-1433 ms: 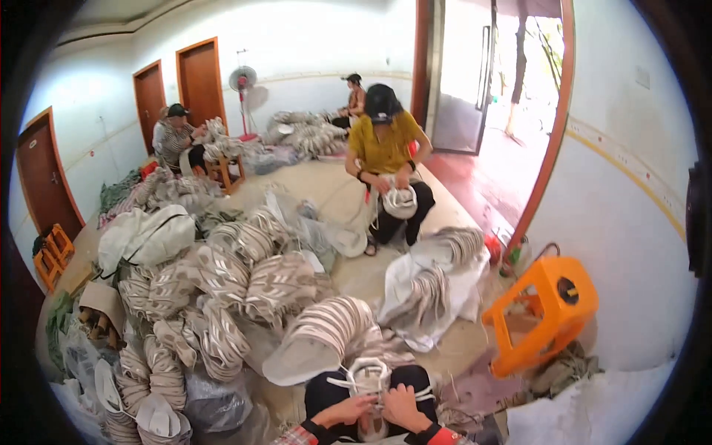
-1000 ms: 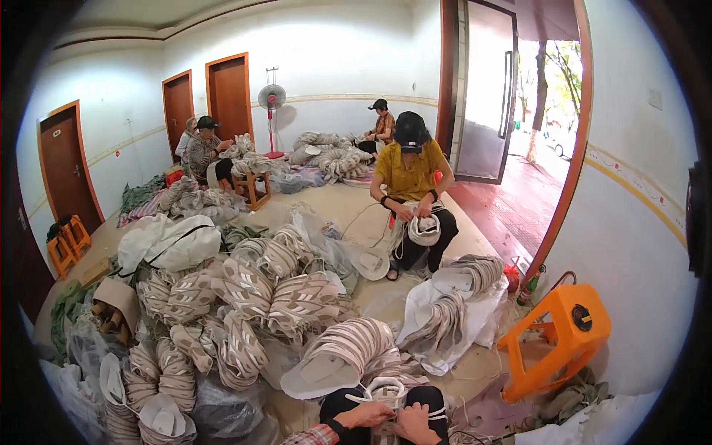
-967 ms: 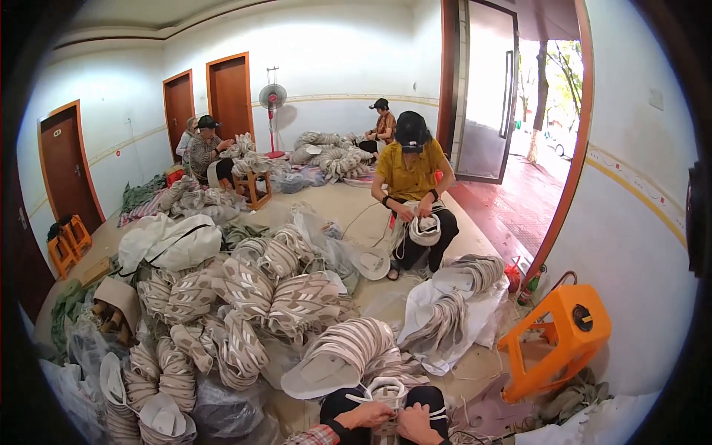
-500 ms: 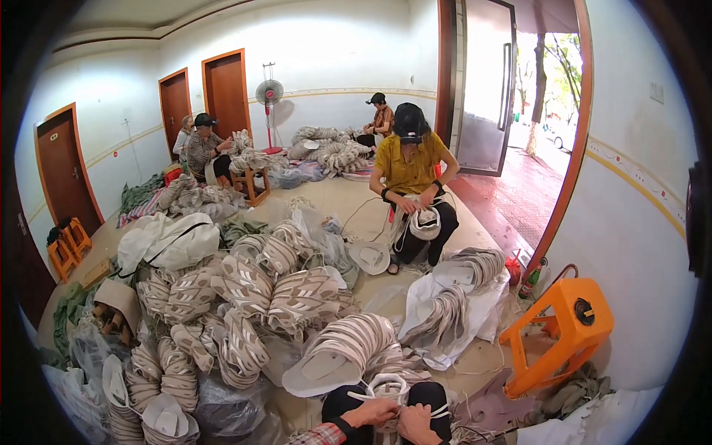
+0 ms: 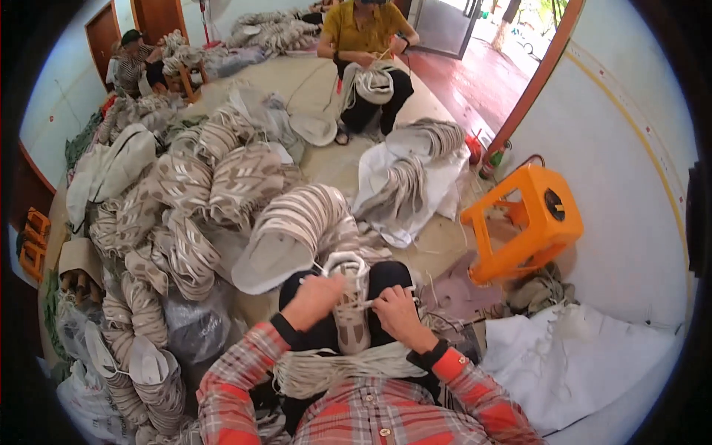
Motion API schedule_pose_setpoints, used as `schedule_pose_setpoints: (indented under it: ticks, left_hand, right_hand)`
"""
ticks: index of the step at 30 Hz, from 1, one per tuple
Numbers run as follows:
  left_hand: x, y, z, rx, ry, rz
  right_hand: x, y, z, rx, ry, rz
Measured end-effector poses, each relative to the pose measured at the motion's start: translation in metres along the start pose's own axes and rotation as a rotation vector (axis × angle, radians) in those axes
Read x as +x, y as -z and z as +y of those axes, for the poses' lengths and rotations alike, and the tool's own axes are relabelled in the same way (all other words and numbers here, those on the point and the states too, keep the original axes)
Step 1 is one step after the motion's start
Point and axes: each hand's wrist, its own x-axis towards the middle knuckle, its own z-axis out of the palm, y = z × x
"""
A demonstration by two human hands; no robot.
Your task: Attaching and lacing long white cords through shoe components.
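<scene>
A beige and white shoe upper (image 5: 351, 328) lies lengthwise on my lap between my dark-trousered knees, its collar pointing away from me. My left hand (image 5: 311, 302) is closed at the left side of its throat, with a bit of white lace showing beyond the fingers. On the other side my right hand (image 5: 398, 317) pinches a white shoelace that runs out from the upper. Across my lap, nearer my body, rests a thick hank of off-white laces (image 5: 348, 372). Just beyond my left knee a curved row of nested shoe uppers (image 5: 297, 222) lies on the floor.
Heaps of bundled uppers (image 5: 189, 185) and plastic bags (image 5: 194, 325) fill the left. At right stand an orange stool (image 5: 528, 219) and a white sheet (image 5: 571, 363). More uppers lie on a white sack (image 5: 406, 215). Ahead, a person in a mustard shirt (image 5: 365, 33) handles another upper.
The view has tipped downward, bringing my plaid sleeves and the lace hank into sight. My hands have moved apart to opposite sides of the upper.
</scene>
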Motion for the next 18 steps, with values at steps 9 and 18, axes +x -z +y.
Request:
schedule_pose_setpoints:
  ticks: [9,18]
  left_hand:
    - [-0.034,-0.040,-0.003,-1.730,0.769,-0.356]
    - [-0.048,-0.055,0.016,-2.608,0.735,-0.489]
  right_hand:
    - [0.010,-0.012,-0.010,-0.074,0.093,-0.066]
    - [0.026,-0.026,-0.012,-0.128,0.262,-0.211]
